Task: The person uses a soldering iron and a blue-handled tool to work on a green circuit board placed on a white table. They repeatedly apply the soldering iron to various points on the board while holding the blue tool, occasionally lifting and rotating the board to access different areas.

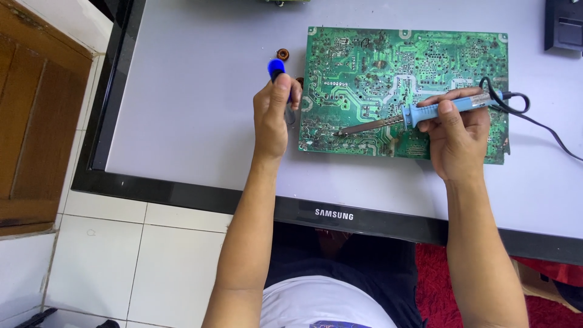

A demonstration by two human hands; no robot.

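A: Right hand at three o'clock, fingers curled snug round the blue handle of a soldering iron, thumb laid along the top like a pen grip. That looks like a hold for fine aim.

B: And the metal tip slants down toward nine o'clock, touching the green circuit board near its lower left corner. The black cord trails off toward three o'clock, clear of the wrist.

A: Left hand sits just off the board's nine o'clock edge, fingers wrapped tight round a slim dark tool with a bright blue cap, thumb up against the shaft. Its lower end is hidden behind the hand, so I can't tell where it points.

B: The board lies solder side up, flat on a pale grey screen panel with a black frame, which gives it a level bed. A small copper-coloured ring coil rests at the board's ten o'clock, apart from both hands.
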